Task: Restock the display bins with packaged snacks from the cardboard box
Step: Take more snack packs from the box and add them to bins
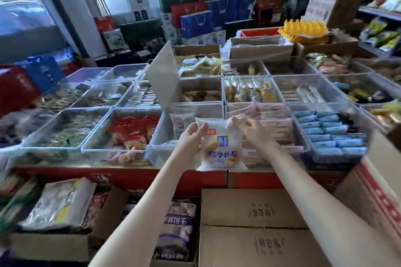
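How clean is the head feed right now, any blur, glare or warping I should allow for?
Head view: white bread packet between left hand and right hand is readable; frame edges smear with motion blur; wide-angle lens bows the clear bins; the window top left is blown out.

raised lid (163, 78) beside open, near-empty bin (159, 138)

Small shop interior, daylight strong from large window (23, 13) at left; parked car blurred behind glass. White pillar (71, 13) beside window, dark strip running down it. Stacked gift boxes and blue gift bags (219, 17) along back wall, red and dark green among them. Shelving (379, 13) at right edge, packed with bagged goods. Yellow egg trays (303, 29) on cartons, centre right. Floor not visible.
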